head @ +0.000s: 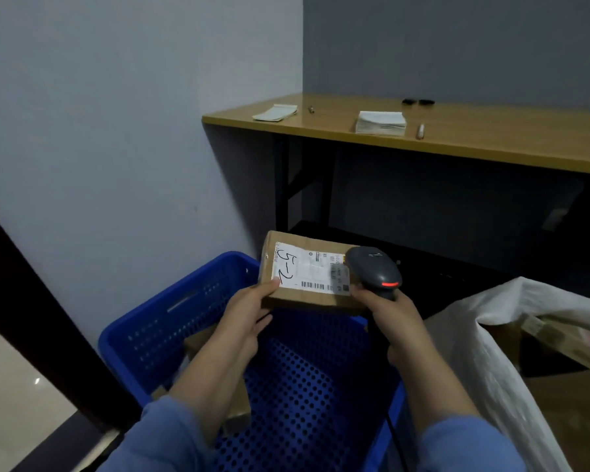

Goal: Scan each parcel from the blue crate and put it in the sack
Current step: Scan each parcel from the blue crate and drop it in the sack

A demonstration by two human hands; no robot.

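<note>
Cardboard parcel (307, 267); perforated, seemingly plastic crate (171, 321)

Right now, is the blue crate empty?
Not empty. At least one brown box lies inside the crate, partly hidden under the left arm. The left hand holds another parcel above it; the right hand holds the scanner.

A single camera, worn on the person's head, faces forward and down. It sits close over the left hand (249, 318) and right hand (395, 315), whose forearms enter from the bottom edge. The cardboard parcel (307, 267) and barcode scanner (375, 267) they hold lie near mid-frame. The blue crate (171, 318) is right beneath, seen from above down to its perforated bottom. The white sack (484, 308) is cut by the right edge. Farther off, upper right, the worktop (491, 137) shows its top. The wide angle also takes in the wall corner (302, 46) and a strip of floor (7, 386) at lower left.
</note>
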